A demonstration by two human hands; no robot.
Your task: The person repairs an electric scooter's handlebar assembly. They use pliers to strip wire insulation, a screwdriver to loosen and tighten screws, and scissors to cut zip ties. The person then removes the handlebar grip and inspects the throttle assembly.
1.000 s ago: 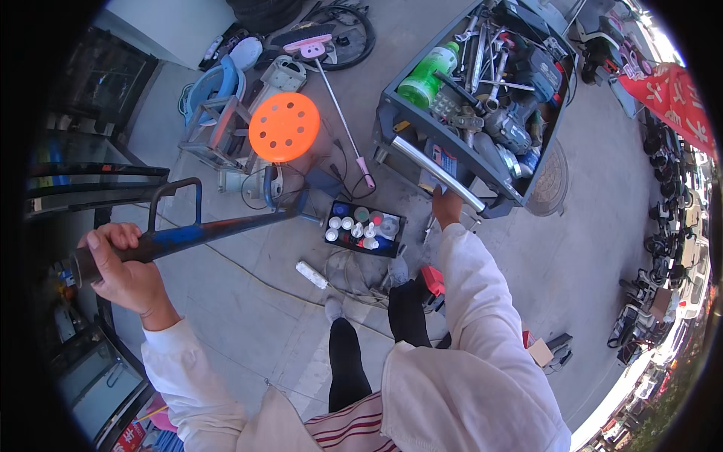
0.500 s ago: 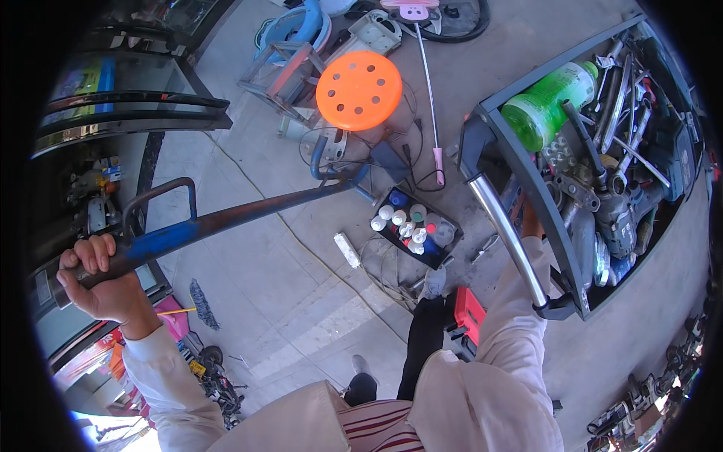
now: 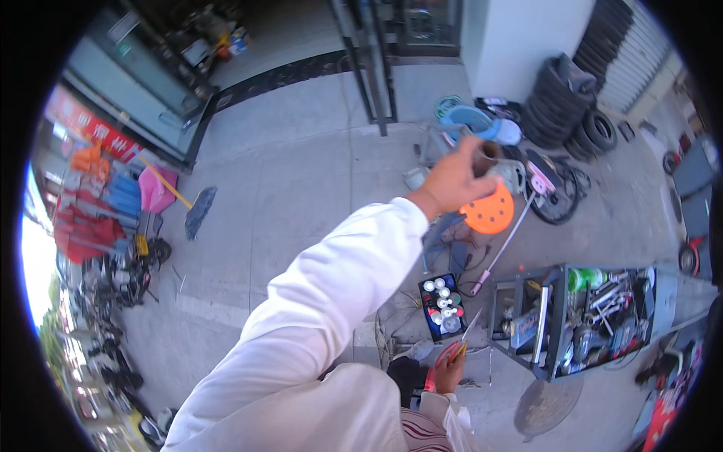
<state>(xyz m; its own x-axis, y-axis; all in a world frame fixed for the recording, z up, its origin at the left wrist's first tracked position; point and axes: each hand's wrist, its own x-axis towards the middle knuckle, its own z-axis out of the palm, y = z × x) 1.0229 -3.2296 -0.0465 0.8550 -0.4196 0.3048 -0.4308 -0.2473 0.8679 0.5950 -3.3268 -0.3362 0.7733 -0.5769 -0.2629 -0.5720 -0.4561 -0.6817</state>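
Observation:
My left hand [image 3: 454, 179] is raised at arm's length in a white sleeve, its fingers closed around the end of a dark tubular handle [image 3: 486, 157], which I see almost end-on. Beyond it stands a round orange stool [image 3: 488, 212]. Low and close to my body, my right hand [image 3: 449, 371] grips a small tool with red and orange handles [image 3: 461, 345] and a thin metal tip pointing up. It hovers just below an open black case of sockets [image 3: 443, 304] lying on the pavement.
A blue-grey tool cart [image 3: 556, 280] packed with tools stands at the right. Stacked tyres [image 3: 559, 105] and a wheel [image 3: 557, 197] lie behind the stool. A broom [image 3: 190, 205], parked bikes [image 3: 124, 279] and a shopfront are at the left. Cables trail near the socket case.
My left hand swung the handle from the far left up to the centre of view. My right hand left the cart's rail and now holds the small tool near my body.

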